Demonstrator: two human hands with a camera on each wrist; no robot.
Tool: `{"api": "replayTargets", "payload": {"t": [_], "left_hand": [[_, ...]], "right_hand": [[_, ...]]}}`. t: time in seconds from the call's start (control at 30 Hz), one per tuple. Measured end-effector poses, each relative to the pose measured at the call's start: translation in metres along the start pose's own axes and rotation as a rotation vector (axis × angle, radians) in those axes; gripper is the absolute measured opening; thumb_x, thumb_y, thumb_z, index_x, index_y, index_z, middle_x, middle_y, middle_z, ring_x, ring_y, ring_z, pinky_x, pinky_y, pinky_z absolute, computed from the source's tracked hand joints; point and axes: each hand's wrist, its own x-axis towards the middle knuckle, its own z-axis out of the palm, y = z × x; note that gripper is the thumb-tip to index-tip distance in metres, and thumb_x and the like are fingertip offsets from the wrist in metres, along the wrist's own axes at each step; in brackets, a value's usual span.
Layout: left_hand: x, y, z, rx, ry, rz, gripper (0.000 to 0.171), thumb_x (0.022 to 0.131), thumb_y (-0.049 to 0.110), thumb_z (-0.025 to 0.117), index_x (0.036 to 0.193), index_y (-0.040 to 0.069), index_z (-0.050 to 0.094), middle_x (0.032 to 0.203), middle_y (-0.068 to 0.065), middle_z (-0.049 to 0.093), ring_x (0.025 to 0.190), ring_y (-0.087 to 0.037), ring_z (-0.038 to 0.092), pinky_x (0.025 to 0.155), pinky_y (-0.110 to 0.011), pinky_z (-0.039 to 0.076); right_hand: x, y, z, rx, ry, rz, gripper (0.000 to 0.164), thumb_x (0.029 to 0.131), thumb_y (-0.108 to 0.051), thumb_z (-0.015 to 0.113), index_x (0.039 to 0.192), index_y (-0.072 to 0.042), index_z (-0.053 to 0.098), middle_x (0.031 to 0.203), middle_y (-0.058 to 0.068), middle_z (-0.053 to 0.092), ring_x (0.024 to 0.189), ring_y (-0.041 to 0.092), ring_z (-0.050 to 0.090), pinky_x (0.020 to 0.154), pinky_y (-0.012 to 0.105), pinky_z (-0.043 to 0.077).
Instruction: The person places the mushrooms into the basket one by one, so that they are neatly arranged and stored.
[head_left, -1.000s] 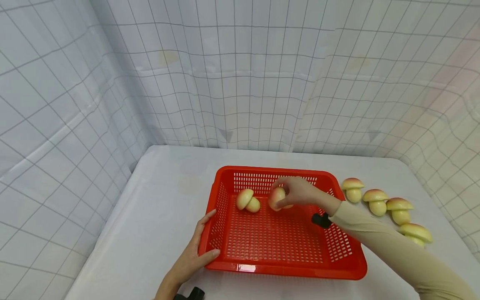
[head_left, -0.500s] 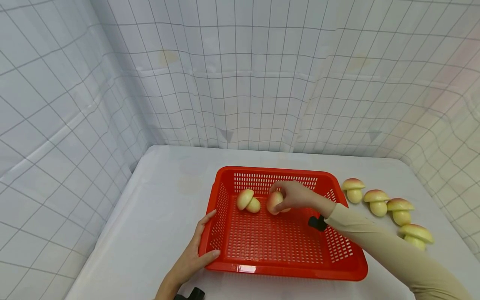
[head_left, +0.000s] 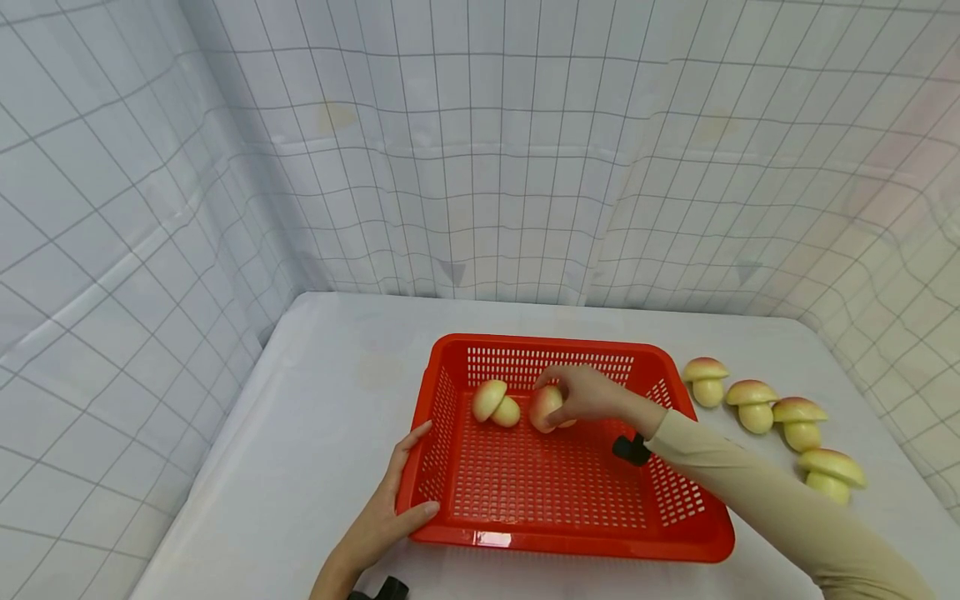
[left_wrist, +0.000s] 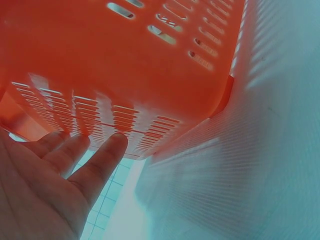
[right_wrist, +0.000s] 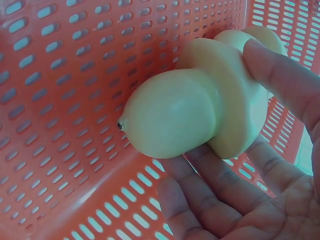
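My right hand (head_left: 588,393) holds a yellow mushroom (head_left: 546,408) with a reddish cap inside the red basket (head_left: 570,546). In the right wrist view the thumb lies on its cap (right_wrist: 232,100), and the fingers curve beneath; its rounded stem (right_wrist: 172,115) points left. Another mushroom (head_left: 495,404) lies on its side in the basket, left of the hand. My left hand (head_left: 382,508) rests at the basket's left side, thumb over the front corner. In the left wrist view, its extended fingers (left_wrist: 100,165) lie along the slotted outer wall (left_wrist: 100,115).
Several similar mushrooms stand on the white table (head_left: 300,433) right of the basket, from a far one (head_left: 705,382) to a near one (head_left: 831,475). Gridded white curtains (head_left: 480,167) enclose the back and sides.
My right hand and the mushroom in it have shifted slightly left and nearer to me within the basket. The left hand and the other mushrooms stay put.
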Motion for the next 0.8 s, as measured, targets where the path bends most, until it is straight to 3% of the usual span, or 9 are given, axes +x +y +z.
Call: {"api": "replayTargets", "payload": {"t": [0.8], "left_hand": [[-0.0001,0.0007,0.0002,0.002,0.001,0.017,0.081,0.083,0.011,0.062,0.15,0.027,0.018,0.146,-0.016,0.021,0.114,-0.044,0.042,0.08,-0.041,0.052]], "right_hand": [[0.0009,0.0041,0.0029,0.022,0.0,-0.002,0.047,0.076,-0.025,0.08,0.118,-0.013,0.062,0.095,0.001,0.06,0.079,0.018,0.052,0.065,0.032,0.047]]}}
